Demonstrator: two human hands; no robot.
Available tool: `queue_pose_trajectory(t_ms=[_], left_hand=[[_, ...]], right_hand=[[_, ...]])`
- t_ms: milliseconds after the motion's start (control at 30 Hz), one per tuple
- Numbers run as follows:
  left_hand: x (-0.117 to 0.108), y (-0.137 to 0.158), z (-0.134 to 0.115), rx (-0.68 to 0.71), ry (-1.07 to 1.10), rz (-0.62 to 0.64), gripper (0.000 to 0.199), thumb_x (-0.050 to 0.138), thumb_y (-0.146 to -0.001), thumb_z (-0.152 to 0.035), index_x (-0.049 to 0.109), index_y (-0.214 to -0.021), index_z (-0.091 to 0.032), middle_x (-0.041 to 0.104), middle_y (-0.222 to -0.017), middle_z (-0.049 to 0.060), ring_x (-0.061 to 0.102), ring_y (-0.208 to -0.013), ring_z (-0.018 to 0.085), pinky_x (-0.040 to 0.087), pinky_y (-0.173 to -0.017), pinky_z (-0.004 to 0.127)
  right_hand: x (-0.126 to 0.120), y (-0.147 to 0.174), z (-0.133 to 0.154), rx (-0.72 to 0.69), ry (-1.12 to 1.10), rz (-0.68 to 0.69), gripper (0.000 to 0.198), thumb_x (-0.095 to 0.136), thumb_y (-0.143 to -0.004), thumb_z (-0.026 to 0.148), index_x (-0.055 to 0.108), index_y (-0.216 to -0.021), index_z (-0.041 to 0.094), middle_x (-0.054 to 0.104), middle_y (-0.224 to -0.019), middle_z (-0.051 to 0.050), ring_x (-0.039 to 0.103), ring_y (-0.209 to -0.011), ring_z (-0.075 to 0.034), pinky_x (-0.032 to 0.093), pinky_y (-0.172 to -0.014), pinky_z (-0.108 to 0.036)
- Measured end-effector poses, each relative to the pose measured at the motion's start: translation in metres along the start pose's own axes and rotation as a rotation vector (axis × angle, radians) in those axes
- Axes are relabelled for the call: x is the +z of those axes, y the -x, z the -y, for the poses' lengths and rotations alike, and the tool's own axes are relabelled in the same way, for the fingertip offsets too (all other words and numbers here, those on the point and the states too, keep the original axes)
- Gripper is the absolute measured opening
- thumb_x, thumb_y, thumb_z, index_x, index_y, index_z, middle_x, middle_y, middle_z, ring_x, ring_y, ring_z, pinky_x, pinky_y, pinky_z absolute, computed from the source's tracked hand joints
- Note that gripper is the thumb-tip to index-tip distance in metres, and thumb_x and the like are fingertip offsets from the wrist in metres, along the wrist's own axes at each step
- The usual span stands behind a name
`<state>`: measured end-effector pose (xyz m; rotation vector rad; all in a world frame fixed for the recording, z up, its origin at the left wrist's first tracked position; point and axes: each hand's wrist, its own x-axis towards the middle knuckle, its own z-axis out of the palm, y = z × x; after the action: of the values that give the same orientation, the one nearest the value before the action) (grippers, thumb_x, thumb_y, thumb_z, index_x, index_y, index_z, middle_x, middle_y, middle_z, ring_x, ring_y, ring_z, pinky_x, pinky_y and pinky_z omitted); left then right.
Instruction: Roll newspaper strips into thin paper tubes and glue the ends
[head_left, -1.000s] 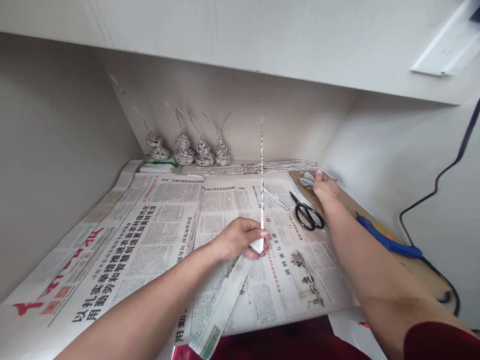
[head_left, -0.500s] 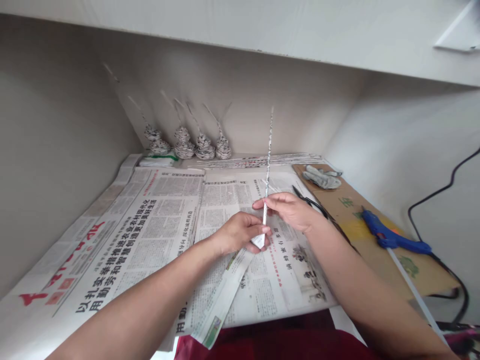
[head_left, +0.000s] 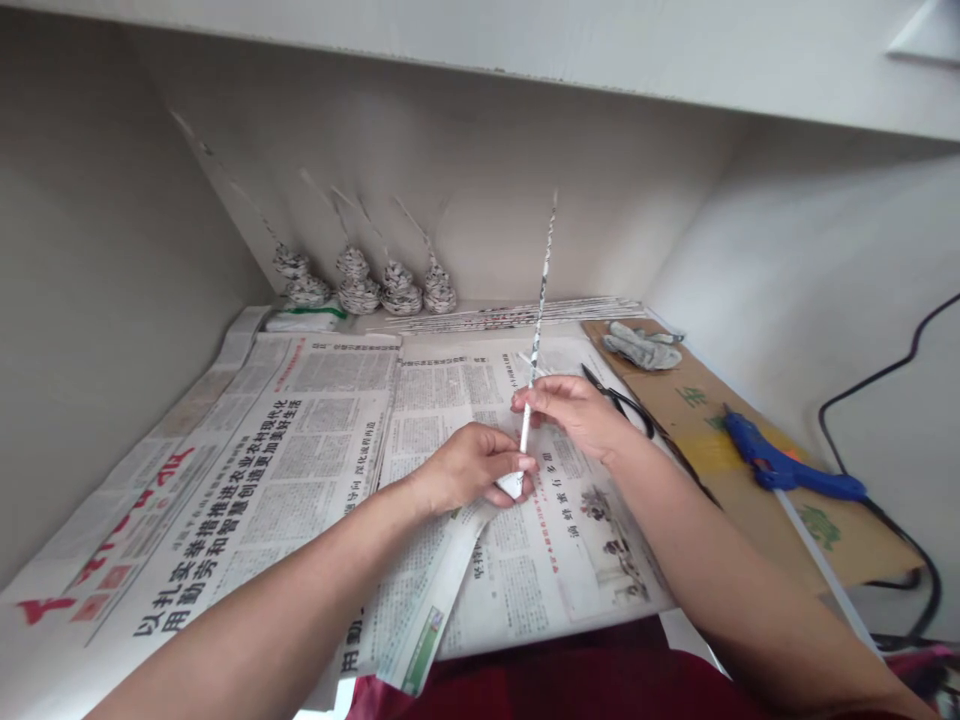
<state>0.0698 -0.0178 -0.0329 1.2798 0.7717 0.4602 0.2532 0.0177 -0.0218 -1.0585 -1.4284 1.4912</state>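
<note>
While the left hand (head_left: 472, 465) pinches a paper tube (head_left: 541, 300) low and the right hand (head_left: 574, 410) closes on it higher, apparently for steadiness, it stands nearly upright above the tabletop (head_left: 358, 325), towards the front edge.

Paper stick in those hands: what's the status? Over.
Left hand: grip on paper stick, low end. Right hand: grip higher up. Stick near upright, flat strip trailing below. Scissors: partly hidden behind right hand.

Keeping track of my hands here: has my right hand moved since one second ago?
Yes: your right hand moved left and nearer you, from the far end of the cardboard to the paper stick, above your left hand.
</note>
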Motion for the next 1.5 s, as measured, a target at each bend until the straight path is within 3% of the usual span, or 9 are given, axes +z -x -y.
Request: queue_pose_trajectory(t_ms=[100,267,433,567,733,900,1067,1267,1500], left_hand=[[0.0001,0.0003,-0.0005,0.01,0.023,0.006,0.032,0.061,-0.076,-0.043,0.067,-0.083,-0.012,0.066,-0.08,0.009,0.063,-0.074,0.017,0.052,-0.061,0.028],[-0.0004,0.0005,-0.001,0.009,0.038,0.028,0.031,0.062,-0.076,-0.041,0.067,-0.085,-0.012,0.066,-0.082,0.009,0.064,-0.074,0.017,0.052,-0.06,0.028],[-0.001,0.0011,-0.002,0.021,0.018,0.0,0.03,0.061,-0.077,-0.041,0.067,-0.082,-0.012,0.067,-0.084,0.01,0.064,-0.076,0.018,0.053,-0.061,0.029],[-0.0011,0.0012,-0.0009,0.042,-0.004,0.013,0.03,0.06,-0.077,-0.041,0.068,-0.084,-0.012,0.067,-0.084,0.009,0.064,-0.078,0.018,0.054,-0.064,0.031],[-0.0012,0.001,-0.0001,0.052,-0.004,-0.005,0.03,0.06,-0.078,-0.041,0.068,-0.082,-0.013,0.068,-0.086,0.009,0.064,-0.08,0.019,0.054,-0.066,0.032],[-0.001,0.0013,-0.0007,0.041,0.01,0.004,0.029,0.062,-0.077,-0.04,0.068,-0.084,-0.012,0.067,-0.086,0.009,0.064,-0.08,0.019,0.055,-0.066,0.032],[-0.0016,0.001,-0.0011,0.058,0.026,-0.013,0.03,0.062,-0.077,-0.04,0.068,-0.084,-0.012,0.067,-0.084,0.009,0.064,-0.076,0.017,0.054,-0.062,0.029],[-0.0018,0.0003,0.0002,0.054,0.025,0.012,0.029,0.062,-0.078,-0.04,0.067,-0.082,-0.012,0.066,-0.083,0.009,0.063,-0.076,0.017,0.054,-0.063,0.031],[-0.002,0.0003,0.001,0.062,0.02,0.004,0.029,0.061,-0.077,-0.04,0.067,-0.082,-0.012,0.067,-0.084,0.009,0.063,-0.076,0.017,0.053,-0.063,0.03]], right_hand=[[-0.0021,-0.0005,-0.0027,0.038,-0.068,0.093,0.024,0.069,-0.074,0.04,0.073,-0.084,0.019,0.068,-0.093,-0.006,0.06,-0.086,-0.018,0.046,-0.076,-0.033],[-0.005,-0.0023,-0.0052,0.026,-0.129,0.017,0.016,0.071,-0.072,0.035,0.071,-0.078,0.02,0.068,-0.082,-0.003,0.061,-0.083,-0.017,0.047,-0.074,-0.032],[-0.0035,-0.0004,-0.0022,0.065,-0.112,0.124,0.023,0.068,-0.075,0.038,0.072,-0.085,0.018,0.068,-0.096,-0.007,0.061,-0.089,-0.019,0.047,-0.077,-0.033],[-0.0023,-0.0002,-0.0015,0.046,-0.12,0.038,0.017,0.074,-0.069,0.034,0.069,-0.075,0.019,0.068,-0.087,-0.004,0.061,-0.088,-0.017,0.046,-0.073,-0.029],[-0.0022,0.0004,0.0001,0.052,-0.113,0.172,0.024,0.067,-0.077,0.038,0.07,-0.087,0.017,0.067,-0.095,-0.007,0.061,-0.087,-0.018,0.047,-0.075,-0.032],[-0.0011,-0.0006,-0.001,0.02,-0.13,0.044,0.019,0.07,-0.075,0.035,0.068,-0.08,0.017,0.068,-0.088,-0.005,0.063,-0.083,-0.016,0.048,-0.069,-0.029],[-0.0023,0.0013,0.0001,0.059,-0.134,0.161,0.029,0.063,-0.08,0.041,0.068,-0.099,0.02,0.069,-0.092,-0.007,0.064,-0.083,-0.018,0.049,-0.075,-0.036],[-0.0031,-0.0015,-0.0038,0.047,-0.163,0.028,0.016,0.073,-0.072,0.03,0.071,-0.083,0.02,0.068,-0.095,-0.005,0.062,-0.089,-0.018,0.049,-0.072,-0.031],[-0.0028,-0.0013,-0.0049,0.044,-0.133,0.109,0.019,0.069,-0.076,0.033,0.072,-0.089,0.019,0.068,-0.096,-0.007,0.062,-0.089,-0.019,0.05,-0.076,-0.033]])
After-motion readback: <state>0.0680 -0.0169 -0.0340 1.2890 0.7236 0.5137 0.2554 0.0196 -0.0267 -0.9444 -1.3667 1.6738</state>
